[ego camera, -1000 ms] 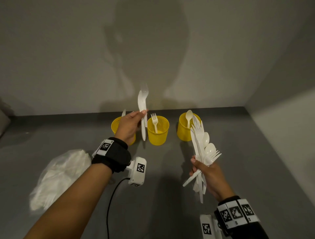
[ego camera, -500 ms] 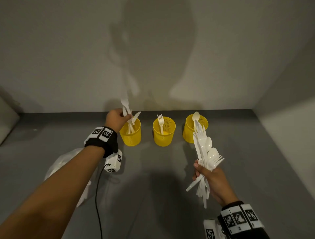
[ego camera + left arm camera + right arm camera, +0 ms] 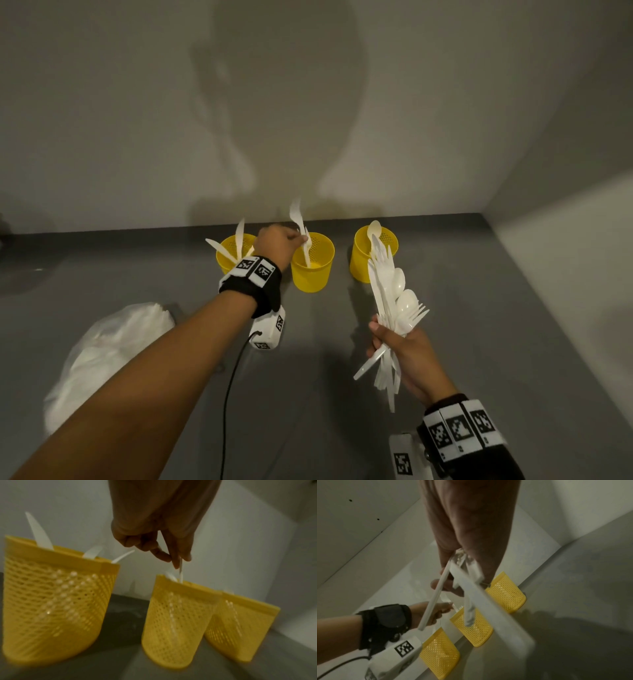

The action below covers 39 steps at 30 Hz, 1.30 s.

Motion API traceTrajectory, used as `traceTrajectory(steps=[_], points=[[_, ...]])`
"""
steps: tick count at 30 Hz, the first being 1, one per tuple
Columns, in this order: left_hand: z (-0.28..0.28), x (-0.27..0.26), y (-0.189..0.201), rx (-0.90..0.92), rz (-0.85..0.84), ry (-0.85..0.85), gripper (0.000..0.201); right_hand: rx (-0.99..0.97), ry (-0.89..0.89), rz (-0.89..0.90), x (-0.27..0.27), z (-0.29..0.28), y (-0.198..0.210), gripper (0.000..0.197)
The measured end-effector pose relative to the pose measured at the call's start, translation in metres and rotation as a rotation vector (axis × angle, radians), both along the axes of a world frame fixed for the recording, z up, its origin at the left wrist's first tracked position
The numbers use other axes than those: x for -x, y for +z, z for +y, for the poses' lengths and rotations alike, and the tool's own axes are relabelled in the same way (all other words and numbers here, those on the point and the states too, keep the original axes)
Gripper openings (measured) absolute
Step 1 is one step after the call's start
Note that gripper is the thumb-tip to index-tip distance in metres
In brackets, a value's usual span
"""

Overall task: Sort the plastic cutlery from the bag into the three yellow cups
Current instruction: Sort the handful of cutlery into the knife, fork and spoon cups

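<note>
Now the dark grey table (image 3: 171, 274) carries a crumpled clear plastic bag (image 3: 113, 349) at my left and three yellow mesh plastic cups in a row. My right hand (image 3: 407, 359) grips a bundle of white plastic cutlery (image 3: 394, 301) upright. My left hand (image 3: 275, 243) pinches a white plastic fork (image 3: 303, 236), lower end inside the middle cup (image 3: 313, 270).

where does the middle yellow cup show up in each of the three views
Head: the middle yellow cup stands at centre, just right of the left hand.
Left wrist: right of centre, below the fingers, partly covering the right-hand cup.
Right wrist: lower centre, middle of a slanting row of three.
Shared landmark: the left hand pinches a white utensil over this cup.
</note>
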<state>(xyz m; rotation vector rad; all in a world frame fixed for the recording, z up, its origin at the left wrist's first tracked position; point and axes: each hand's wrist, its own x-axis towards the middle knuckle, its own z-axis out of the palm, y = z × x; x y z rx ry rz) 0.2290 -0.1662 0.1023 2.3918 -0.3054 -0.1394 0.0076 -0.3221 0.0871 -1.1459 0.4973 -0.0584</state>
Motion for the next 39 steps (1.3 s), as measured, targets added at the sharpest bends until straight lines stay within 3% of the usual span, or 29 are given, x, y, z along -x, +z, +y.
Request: traceTrajectory(steps=[4,7,9,12,15,18,21,23,26,31,35,39], points=[[0.002,0.009,-0.015,-0.072,0.083,0.026,0.043,-0.017,-0.004,-0.033,0.001,-0.001,0.009,0.008],[0.004,0.034,-0.003,0.099,0.004,0.023,0.028,-0.008,0.007,-0.055,0.001,-0.001,0.014,0.007],[-0.003,0.069,0.017,0.285,0.070,-0.054,0.015,0.019,0.012,-0.055,0.000,0.000,0.015,0.006],[-0.016,0.121,0.042,0.458,0.226,-0.180,0.009,0.068,0.021,-0.057,-0.001,0.007,0.015,0.006],[-0.026,0.146,0.043,0.614,0.266,-0.140,0.007,0.164,0.048,-0.092,-0.002,0.018,0.015,0.010],[-0.030,0.157,0.039,0.621,0.279,-0.117,0.011,0.208,0.060,-0.142,-0.003,0.027,0.016,0.018],[-0.026,0.158,0.039,0.624,0.295,-0.092,0.003,0.209,0.073,-0.163,-0.002,0.031,0.014,0.020],[-0.022,0.154,0.041,0.628,0.264,-0.053,0.009,0.229,0.102,-0.164,-0.003,0.033,0.011,0.018],[-0.011,0.137,0.055,0.724,0.210,0.100,0.007,0.232,0.134,-0.138,-0.004,0.032,0.008,0.008],[0.029,0.080,0.076,0.872,-0.019,0.328,0.017,0.098,0.132,-0.100,-0.008,0.031,0.006,0.010],[0.024,0.044,0.051,0.719,-0.060,0.328,0.020,0.087,0.097,-0.105,-0.012,0.025,0.007,0.007],[0.001,0.028,0.015,0.409,0.030,0.251,0.026,0.104,0.076,-0.106,-0.014,0.021,0.007,0.006]])
